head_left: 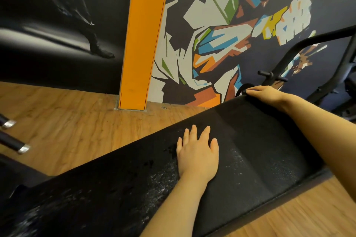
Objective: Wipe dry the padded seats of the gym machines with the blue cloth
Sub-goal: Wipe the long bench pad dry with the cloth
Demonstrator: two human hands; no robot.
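- A black padded bench (250, 159) runs slantwise across the view, over a wood floor (77, 121).
- The left hand (198, 150) lies flat on the pad near its middle, fingers straight and spread, holding nothing.
- The right hand (267, 94) rests on the far end of the pad, fingers curved over its edge; how firmly it grips I cannot tell.
- The blue cloth is not in view, neither in a hand nor on the pad.
- Shiny wet specks and droplets (163, 177) show on the pad beside and below the left hand, so this seat seems not yet dry.
- Judged step: feeling the pad for damp, between wipes.
- The next move likely calls for fetching the cloth and wiping the wet patch beside the left hand.
- Behind stand an orange pillar (142, 44), a painted wall (231, 34) and a black machine frame (300, 48).
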